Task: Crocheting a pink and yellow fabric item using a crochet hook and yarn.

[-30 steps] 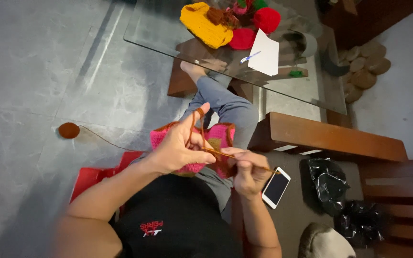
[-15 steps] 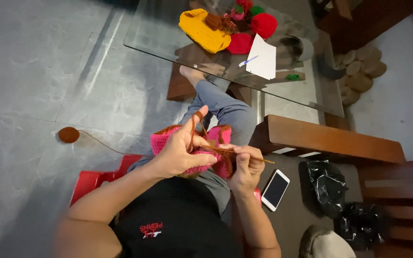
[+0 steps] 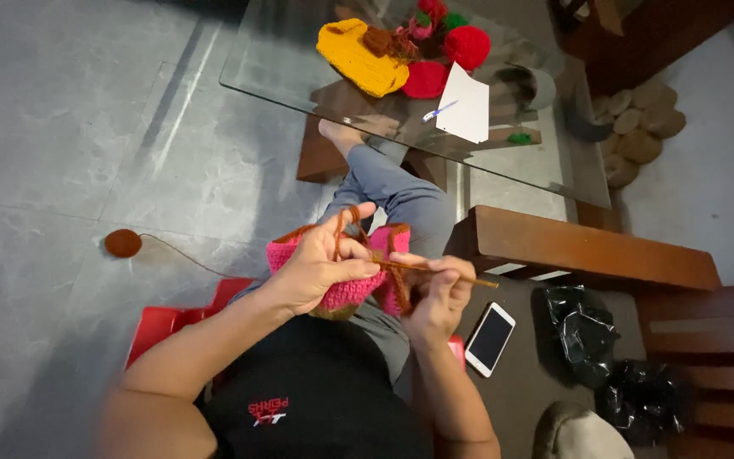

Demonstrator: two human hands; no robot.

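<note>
A pink crochet piece [image 3: 346,285] with a brown edge is held over the lap. It is gripped by the left hand [image 3: 320,268], fingers closed on it, with brown yarn [image 3: 346,223] looped over the raised fingers. The hook [image 3: 448,274] is pinched by the right hand [image 3: 435,297]. The piece is judged soft, light and floppy, so it is best held near the working edge. The hook tip is hidden by the fingers. A yarn ball [image 3: 122,243] lies on the floor [image 3: 53,127], well apart.
</note>
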